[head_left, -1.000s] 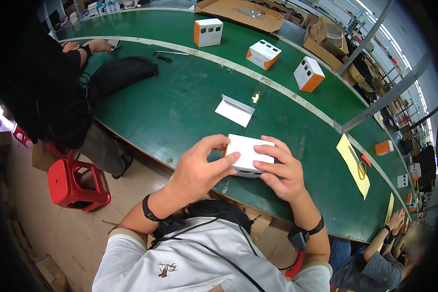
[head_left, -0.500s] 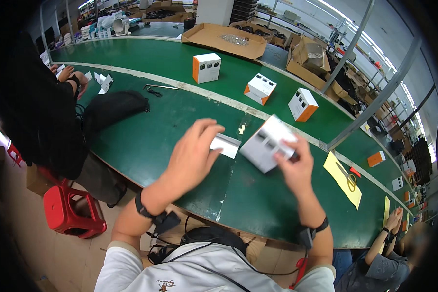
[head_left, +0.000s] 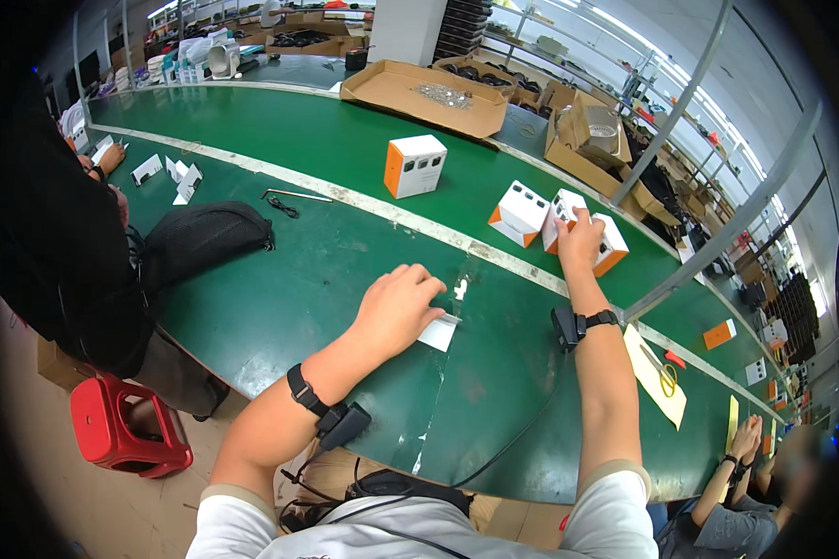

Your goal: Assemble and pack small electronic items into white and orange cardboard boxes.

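Observation:
My right hand reaches out over the green work surface, its fingers closed on a small white-and-orange box with dark product pictures. That box is between two similar ones, a box on its left and a box on its right, partly behind my hand. My left hand is low over the near part of the table, fingers curled at a small white folded card piece. The hand covers part of that card, and its thumb seems to press on it.
Another such box stands farther left. Yellow paper with scissors lies at right, by a metal post. A black bag is at left beside a co-worker in black. An open carton sits at the back.
My right hand has carried the box away from me, from the near table to the far row of boxes. My left hand stays by the white card, fingers more curled.

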{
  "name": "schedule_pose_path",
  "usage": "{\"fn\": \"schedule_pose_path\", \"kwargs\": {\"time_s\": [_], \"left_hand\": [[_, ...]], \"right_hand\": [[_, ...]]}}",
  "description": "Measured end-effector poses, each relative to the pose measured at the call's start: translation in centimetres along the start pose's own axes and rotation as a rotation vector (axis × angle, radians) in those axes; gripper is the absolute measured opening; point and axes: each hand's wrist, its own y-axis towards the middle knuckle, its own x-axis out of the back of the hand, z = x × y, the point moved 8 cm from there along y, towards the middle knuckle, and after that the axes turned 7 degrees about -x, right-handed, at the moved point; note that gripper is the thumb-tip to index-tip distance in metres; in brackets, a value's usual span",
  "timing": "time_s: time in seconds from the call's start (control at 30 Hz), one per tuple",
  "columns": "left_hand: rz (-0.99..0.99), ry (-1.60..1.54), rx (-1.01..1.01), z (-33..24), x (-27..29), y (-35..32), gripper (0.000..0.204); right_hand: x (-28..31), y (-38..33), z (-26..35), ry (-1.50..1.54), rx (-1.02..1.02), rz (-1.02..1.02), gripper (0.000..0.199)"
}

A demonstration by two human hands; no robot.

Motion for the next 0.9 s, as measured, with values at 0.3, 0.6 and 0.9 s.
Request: {"fn": "schedule_pose_path", "kwargs": {"time_s": [0.3, 0.6, 0.9], "left_hand": [[0.037, 0.121, 0.011, 1.3, -0.7, -0.5, 0.019], [0.036, 0.152, 0.026, 2.5, -0.9, -0.5, 0.010], [-0.051, 0.258, 0.090, 4.0, 0.2, -0.6, 0.007]], "right_hand": [[-6.4, 0.7, 8.7, -0.430, -0.004, 0.444, 0.080], [-12.3, 3.6, 6.8, 0.228, -0.082, 0.530, 0.118], [-10.2, -1.6, 4.4, 0.760, -0.176, 0.468, 0.127]]}}
